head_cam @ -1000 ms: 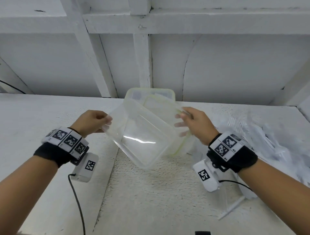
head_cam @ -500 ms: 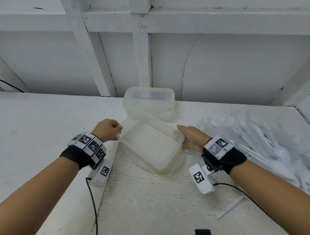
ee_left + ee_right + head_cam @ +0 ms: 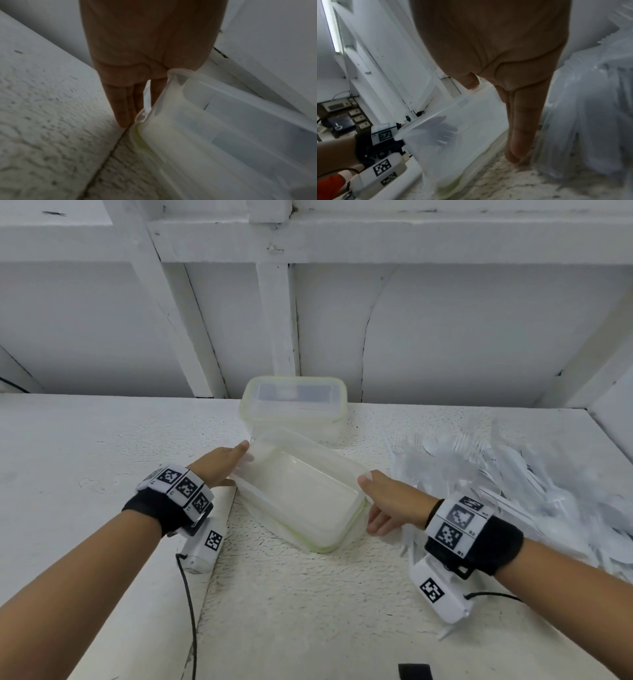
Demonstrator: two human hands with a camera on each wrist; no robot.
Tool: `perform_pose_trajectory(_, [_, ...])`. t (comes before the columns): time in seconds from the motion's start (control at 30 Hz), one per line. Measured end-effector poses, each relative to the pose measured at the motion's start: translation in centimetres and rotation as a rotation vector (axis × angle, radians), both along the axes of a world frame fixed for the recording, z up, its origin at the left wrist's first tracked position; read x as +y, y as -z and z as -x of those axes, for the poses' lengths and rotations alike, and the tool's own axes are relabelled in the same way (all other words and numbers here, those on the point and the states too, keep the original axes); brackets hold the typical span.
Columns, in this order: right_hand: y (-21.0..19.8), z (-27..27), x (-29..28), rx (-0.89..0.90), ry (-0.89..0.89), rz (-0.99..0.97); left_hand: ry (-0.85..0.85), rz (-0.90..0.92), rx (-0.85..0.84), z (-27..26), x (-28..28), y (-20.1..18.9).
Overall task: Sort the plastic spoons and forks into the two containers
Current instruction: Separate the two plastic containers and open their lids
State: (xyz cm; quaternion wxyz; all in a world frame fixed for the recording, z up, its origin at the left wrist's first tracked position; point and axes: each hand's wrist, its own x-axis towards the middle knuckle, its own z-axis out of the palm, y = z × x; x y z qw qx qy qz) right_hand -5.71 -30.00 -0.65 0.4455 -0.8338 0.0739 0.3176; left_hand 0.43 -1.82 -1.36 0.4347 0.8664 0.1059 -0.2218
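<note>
Plainly, the near container (image 3: pixel 301 491) sits on the white table (image 3: pixel 308 611), skewed to its edge, with the left hand (image 3: pixel 219 463) at its far-left corner and the right hand (image 3: pixel 387 501) at its near-right corner. Both grips look apart: straight fingers (image 3: pixel 123 108) lie along the wall on the left, and on the right straight fingers (image 3: pixel 520 128) point down beside the wall with the thumb at the rim (whether either hand presses or merely touches I cannot tell). A second container (image 3: pixel 294 405) stands just behind it, against the wall.

Thin, clear and empty, the tub should be very light, somewhat springy in the walls and slick; I would take it by the rolled rim at opposite corners rather than squeeze the sides.

The cutlery pile (image 3: pixel 513 484) lies at the right, close beside the right hand. Those spoons and forks look feather-light, smooth and easily snapped or tangled, and are best pinched by the handle.

Little blocks the way: the pile crowds the right wrist, and a cable (image 3: pixel 190 611) trails from the left wrist camera (image 3: pixel 205 542) across the table.
</note>
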Motion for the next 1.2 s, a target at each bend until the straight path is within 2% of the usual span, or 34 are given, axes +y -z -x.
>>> perform_pose_trajectory(0.27, [-1.0, -2.7, 0.3, -0.071, 0.031, 0.039, -0.003, 0.047, 0.196, 1.4, 2.6, -0.1])
perform_pose_trajectory(0.4, [-2.0, -3.8, 0.3, -0.059, -0.069, 0.186, 0.074, -0.021, 0.253, 1.2, 3.9, -0.6])
perform_pose_trajectory(0.47, [-3.2, -4.5, -0.2, -0.096, -0.147, 0.284, 0.086, -0.057, 0.246, 0.2, 4.3, -1.3])
perform_pose_trajectory(0.53, [-4.6, -5.8, -0.7, -0.167, -0.17, 0.303, 0.061, -0.073, 0.168, -1.7, 4.9, -2.0])
perform_pose_trajectory(0.63, [-6.2, -9.5, -1.2, -0.236, -0.085, 0.172, -0.059, -0.026, 0.02, -5.8, 5.3, -2.7])
perform_pose_trajectory(0.77, [-6.0, -15.4, -0.9, -0.213, 0.062, -0.008, -0.237, 0.114, -0.084, -10.8, 4.2, -2.9])
perform_pose_trajectory(0.93, [-3.3, -19.8, 0.2, -0.103, 0.149, -0.031, -0.208, 0.157, -0.045, -14.6, 3.2, -1.6])
perform_pose_trajectory(1.2, [0.2, -22.0, -0.6, 0.089, 0.167, -0.23, -0.192, 0.387, 0.052, -15.7, 2.9, 0.6])
